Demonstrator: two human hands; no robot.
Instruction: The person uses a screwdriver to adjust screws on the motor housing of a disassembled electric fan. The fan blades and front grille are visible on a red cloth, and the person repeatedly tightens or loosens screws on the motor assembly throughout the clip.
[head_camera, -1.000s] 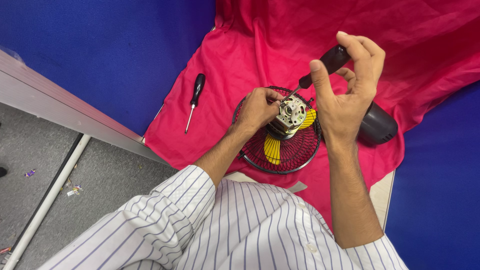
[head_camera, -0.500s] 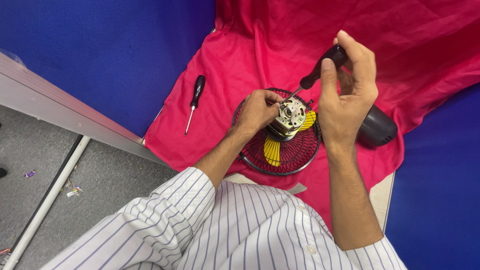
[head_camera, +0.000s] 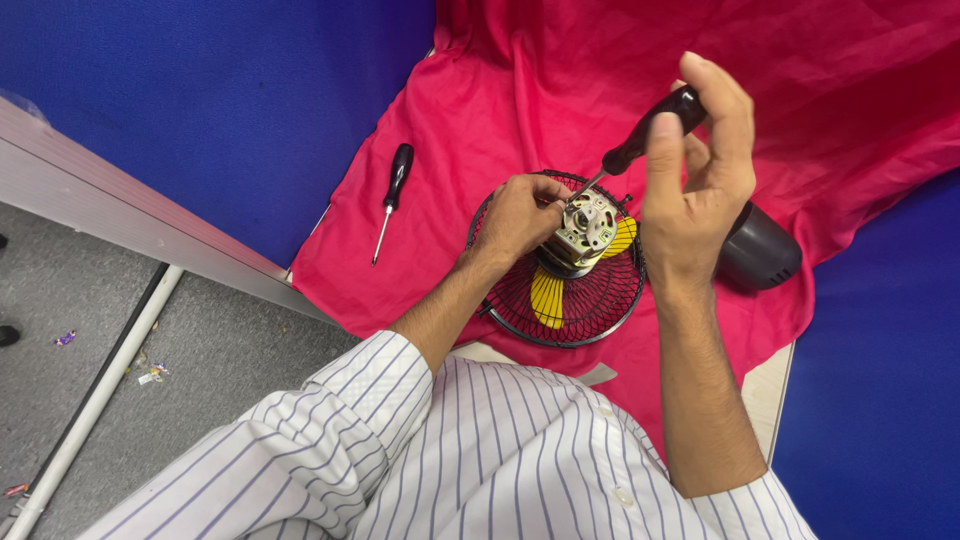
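Right hand grips a black-handled screwdriver, its tip on the fan motor at mid-table. Left hand clasps that motor over the black grille; a spare screwdriver lies left.

Shiny bare metal motor in a black wire grille; glossy yellow plastic blade; soft, matt pink cloth.
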